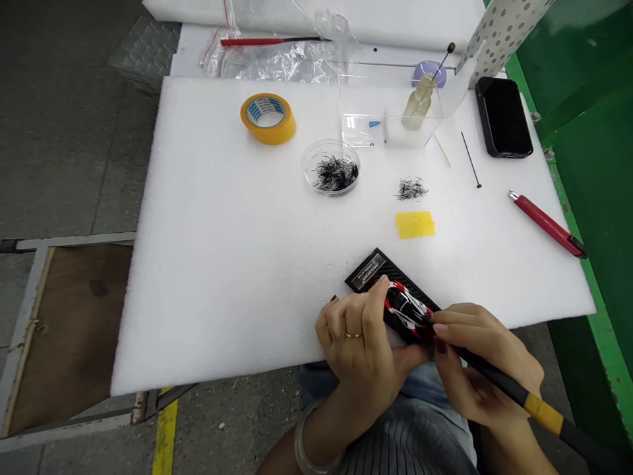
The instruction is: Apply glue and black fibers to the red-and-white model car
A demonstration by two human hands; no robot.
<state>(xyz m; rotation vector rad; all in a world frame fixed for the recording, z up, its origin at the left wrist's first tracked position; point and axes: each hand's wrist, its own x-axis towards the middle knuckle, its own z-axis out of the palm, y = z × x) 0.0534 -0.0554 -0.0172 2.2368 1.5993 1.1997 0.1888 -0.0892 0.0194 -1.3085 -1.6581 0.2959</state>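
Note:
A small red, white and black model car [406, 310] sits on a black rectangular base [374, 272] at the near edge of a white foam sheet [222, 251]. My left hand [357, 336] wears a ring and is closed around the car and base, thumb on top. In my right hand [482, 366] is a long black tool with a yellow band [534, 409], pinched in the fingers. Its tip meets the car's right side.
A roll of yellow tape [268, 118], a clear dish of small black pieces [332, 169], a loose pile of them [411, 189], a yellow scrap [415, 224], a clear box with a bottle [395, 105], a phone [503, 117] and a red-handled tool [546, 223] lie on the foam.

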